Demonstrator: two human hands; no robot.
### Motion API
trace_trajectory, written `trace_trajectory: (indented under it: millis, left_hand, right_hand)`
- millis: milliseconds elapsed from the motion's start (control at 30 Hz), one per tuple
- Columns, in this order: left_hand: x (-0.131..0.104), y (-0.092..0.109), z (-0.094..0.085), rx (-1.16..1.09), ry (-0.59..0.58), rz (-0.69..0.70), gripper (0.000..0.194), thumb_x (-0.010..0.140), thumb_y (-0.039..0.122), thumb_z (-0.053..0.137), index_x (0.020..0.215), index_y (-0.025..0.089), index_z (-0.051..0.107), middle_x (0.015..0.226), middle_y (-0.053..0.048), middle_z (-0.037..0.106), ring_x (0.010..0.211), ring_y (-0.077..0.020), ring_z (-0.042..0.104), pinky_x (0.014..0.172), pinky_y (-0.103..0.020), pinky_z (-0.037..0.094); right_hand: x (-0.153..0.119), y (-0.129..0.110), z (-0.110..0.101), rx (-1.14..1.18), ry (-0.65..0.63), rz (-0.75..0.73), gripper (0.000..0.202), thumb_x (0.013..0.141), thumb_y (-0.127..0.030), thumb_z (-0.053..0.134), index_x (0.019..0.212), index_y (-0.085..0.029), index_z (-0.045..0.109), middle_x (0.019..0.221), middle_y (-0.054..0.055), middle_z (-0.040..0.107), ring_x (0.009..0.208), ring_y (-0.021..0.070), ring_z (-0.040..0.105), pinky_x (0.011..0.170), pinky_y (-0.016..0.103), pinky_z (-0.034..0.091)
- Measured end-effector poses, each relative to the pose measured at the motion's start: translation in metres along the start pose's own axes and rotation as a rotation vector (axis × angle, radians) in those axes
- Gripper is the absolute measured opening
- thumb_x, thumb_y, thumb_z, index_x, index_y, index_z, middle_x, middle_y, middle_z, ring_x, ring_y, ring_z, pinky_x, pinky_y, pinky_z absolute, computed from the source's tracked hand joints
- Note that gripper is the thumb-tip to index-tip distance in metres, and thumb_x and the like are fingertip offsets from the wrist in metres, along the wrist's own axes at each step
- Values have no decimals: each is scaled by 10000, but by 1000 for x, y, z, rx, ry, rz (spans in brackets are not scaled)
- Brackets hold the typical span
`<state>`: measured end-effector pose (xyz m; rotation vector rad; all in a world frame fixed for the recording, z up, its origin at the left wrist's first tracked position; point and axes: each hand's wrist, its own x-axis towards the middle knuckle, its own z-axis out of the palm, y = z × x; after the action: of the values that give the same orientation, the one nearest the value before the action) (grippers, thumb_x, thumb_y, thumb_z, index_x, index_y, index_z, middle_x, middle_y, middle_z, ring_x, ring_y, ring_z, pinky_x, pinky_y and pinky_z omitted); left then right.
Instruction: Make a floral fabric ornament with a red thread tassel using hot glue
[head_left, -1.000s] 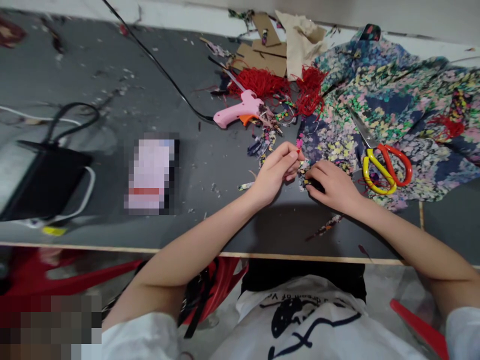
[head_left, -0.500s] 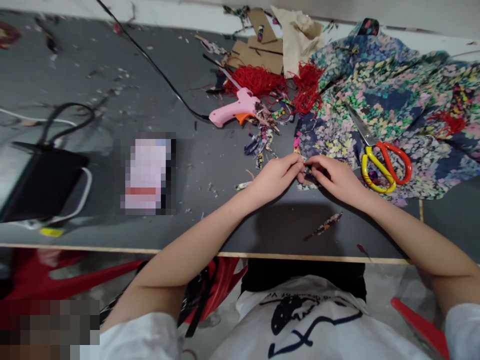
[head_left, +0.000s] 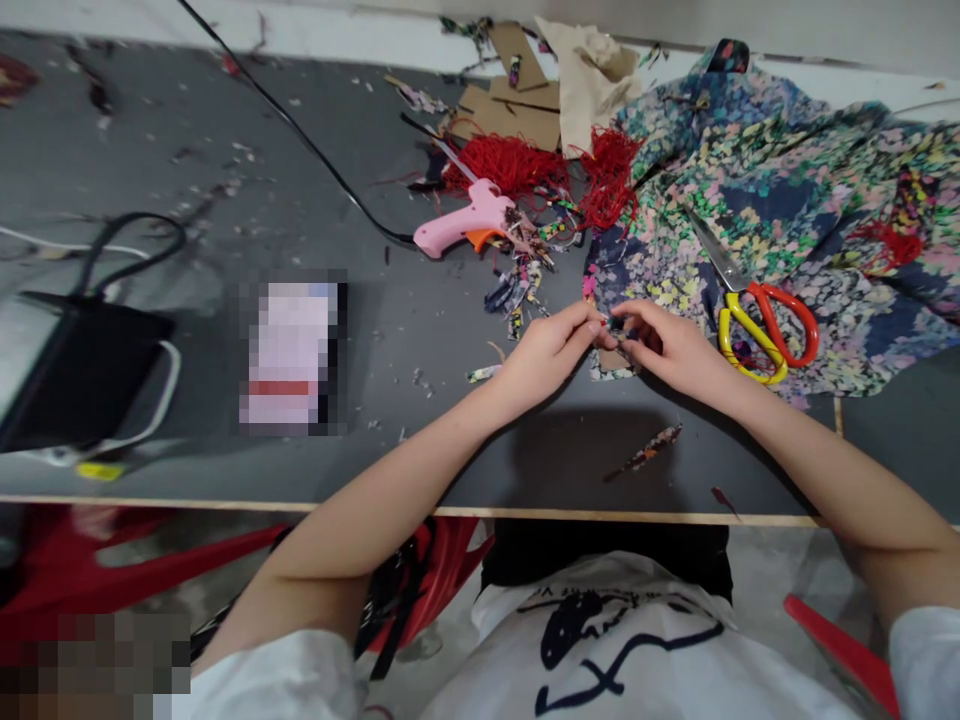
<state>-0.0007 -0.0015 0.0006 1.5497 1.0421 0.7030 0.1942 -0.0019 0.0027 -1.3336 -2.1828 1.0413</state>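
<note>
My left hand [head_left: 559, 345] and my right hand [head_left: 664, 340] nearly meet over the near left edge of the floral cloth [head_left: 787, 200]. Both have their fingers pinched on a small dark piece [head_left: 616, 323], mostly hidden by the fingertips; it looks like patterned fabric. Just right of my right hand, scissors [head_left: 739, 290] with one yellow and one red handle lie on the cloth, blades pointing up and left. Beyond my left hand rests a pink glue gun [head_left: 465, 220] beside fabric scraps [head_left: 525, 285].
Red thread bundles [head_left: 510, 165], cardboard [head_left: 510, 110] and beige cloth [head_left: 592, 80] lie at the back. A blurred-out phone [head_left: 292, 350] and a black object with cables [head_left: 90, 370] are left. A patterned strip [head_left: 649, 450] lies near the table's front edge [head_left: 570, 515].
The fingertips of my right hand have shifted slightly, and a little more of the dark piece shows between the hands. The whole view has moved slightly.
</note>
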Motion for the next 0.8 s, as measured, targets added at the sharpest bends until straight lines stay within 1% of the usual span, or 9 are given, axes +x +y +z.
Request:
trace_trajectory:
  millis: [100, 167, 233, 300, 400, 533, 667, 733, 800]
  left_hand:
    - [1, 0, 0, 84, -1, 32, 236, 921, 325, 419, 871, 163, 584, 826, -26, 689, 609, -92, 522, 618, -190, 382]
    - [1, 1, -2, 204, 0, 72, 239, 920, 312, 411, 874, 164, 593, 744, -9, 658, 636, -108, 544, 644, -198, 387]
    - [1, 3, -7, 412, 8, 109, 248, 921, 300, 399, 892, 164, 605, 701, -9, 628, 632, -120, 541, 618, -205, 358]
    - [0, 7, -13, 680, 1, 134, 273, 928, 294, 380, 908, 164, 620, 706, -25, 624, 606, -128, 520, 560, -218, 287]
    - [-8, 14, -19, 990, -83, 189, 309, 942, 294, 363, 881, 171, 640, 716, -42, 630, 597, -141, 513, 520, -247, 192]
    - [-23, 12, -14, 1095, -150, 325, 323, 938, 274, 378, 852, 182, 676, 678, -40, 620, 582, -137, 509, 512, -260, 206]
    - [-32, 5, -11, 1134, -96, 447, 290, 914, 278, 421, 916, 186, 696, 724, -45, 662, 618, -138, 537, 553, -259, 312]
    - [-29, 9, -20, 1124, -79, 482, 265, 882, 252, 442, 942, 198, 694, 804, -48, 694, 681, -151, 577, 602, -262, 371]
    - [-18, 17, -38, 1106, -15, 423, 293, 872, 259, 423, 966, 193, 693, 906, -67, 706, 789, -181, 616, 672, -278, 424]
  right_hand:
    - [1, 2, 1, 24, 37, -1, 272, 816, -200, 493, 1064, -152, 591, 855, 42, 638, 684, 134, 544, 665, 260, 411]
    - [2, 4, 2, 19, 61, -23, 215, 816, -214, 507, 995, -156, 612, 832, 37, 631, 669, 129, 532, 658, 258, 410]
    - [2, 7, 3, 11, 74, -39, 188, 814, -214, 518, 964, -161, 618, 804, 29, 621, 658, 127, 526, 650, 256, 409]
    - [3, 9, 4, 13, 77, -51, 181, 813, -205, 521, 959, -164, 619, 791, 24, 616, 650, 124, 523, 644, 252, 410]
    - [3, 10, 4, 24, 76, -73, 184, 815, -197, 518, 962, -159, 622, 780, 19, 607, 630, 115, 513, 632, 244, 407]
    - [4, 9, 3, 22, 71, -61, 195, 819, -216, 513, 972, -160, 621, 769, 14, 595, 615, 112, 502, 623, 244, 403]
    - [4, 8, 3, 22, 63, -51, 184, 818, -209, 511, 962, -166, 618, 767, 18, 596, 622, 117, 502, 626, 249, 405]
    - [4, 8, 3, 31, 56, -54, 175, 822, -209, 511, 956, -168, 617, 770, 19, 601, 623, 118, 503, 623, 248, 406]
    - [4, 8, 3, 46, 49, -52, 177, 820, -203, 510, 956, -164, 616, 787, 24, 613, 617, 114, 504, 618, 246, 406]
